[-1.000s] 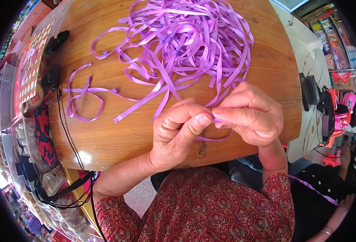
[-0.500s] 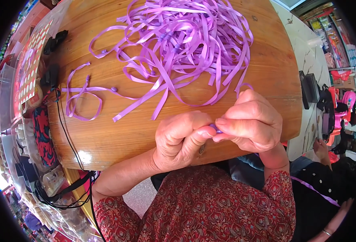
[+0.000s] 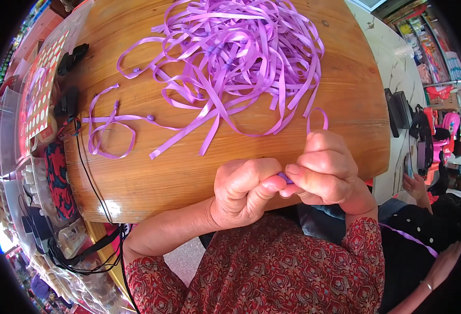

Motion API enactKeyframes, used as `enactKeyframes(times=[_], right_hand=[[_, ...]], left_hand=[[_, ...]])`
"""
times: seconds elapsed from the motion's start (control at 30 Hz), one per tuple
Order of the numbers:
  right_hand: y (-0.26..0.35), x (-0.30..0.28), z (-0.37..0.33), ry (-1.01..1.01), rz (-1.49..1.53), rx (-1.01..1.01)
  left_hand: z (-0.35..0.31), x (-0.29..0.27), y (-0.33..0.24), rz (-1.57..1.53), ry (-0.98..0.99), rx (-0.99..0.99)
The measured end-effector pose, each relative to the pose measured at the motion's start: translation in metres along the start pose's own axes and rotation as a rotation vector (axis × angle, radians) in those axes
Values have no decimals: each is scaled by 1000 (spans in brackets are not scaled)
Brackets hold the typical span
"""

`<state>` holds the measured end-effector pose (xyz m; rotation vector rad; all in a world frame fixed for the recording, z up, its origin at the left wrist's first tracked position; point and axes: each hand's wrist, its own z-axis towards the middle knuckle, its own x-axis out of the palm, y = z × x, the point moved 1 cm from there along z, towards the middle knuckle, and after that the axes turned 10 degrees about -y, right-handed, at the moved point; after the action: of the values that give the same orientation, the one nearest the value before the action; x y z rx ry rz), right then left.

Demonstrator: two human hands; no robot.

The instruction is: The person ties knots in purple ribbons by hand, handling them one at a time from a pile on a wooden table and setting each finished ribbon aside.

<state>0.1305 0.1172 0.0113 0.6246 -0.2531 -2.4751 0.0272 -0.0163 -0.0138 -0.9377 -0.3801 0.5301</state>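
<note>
Over the table's near edge, my left hand (image 3: 244,192) and my right hand (image 3: 325,172) meet, thumbs and fingers pinched together. Between the fingertips shows a small bit of purple ribbon (image 3: 285,178), bunched like a knot. More of this ribbon loops up behind my right hand. Most of the held piece is hidden by the fingers. Beyond my hands lies a large tangled heap of purple satin ribbons (image 3: 280,78), some with small knots in them. One strand with a dark purple knot (image 3: 151,118) trails to the left.
The wooden table (image 3: 356,83) has a rounded right end. Black cables (image 3: 90,180) hang over its left side, beside a dotted red-and-white sheet (image 3: 42,104) and plastic containers. At right, another person's hand (image 3: 442,264) is near a purple ribbon; black devices (image 3: 399,112) stand on a marble-look surface.
Both my hands have shifted slightly toward me, still pinching the ribbon. The ribbon loop behind my right hand shows more. The other person's hands at right have moved.
</note>
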Motion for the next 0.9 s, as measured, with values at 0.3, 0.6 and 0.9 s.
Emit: enactKeyframes(times=[0.3,0.6,0.9], right_hand=[[6,3,3,10,115,122],[-7,11,0,-18,59,169],[-13,3,6,-6,78,179]], left_hand=[[2,1,2,-27,-41,81],[4,3,11,-114,-119,-104],[15,-2,7,93,-7,170]])
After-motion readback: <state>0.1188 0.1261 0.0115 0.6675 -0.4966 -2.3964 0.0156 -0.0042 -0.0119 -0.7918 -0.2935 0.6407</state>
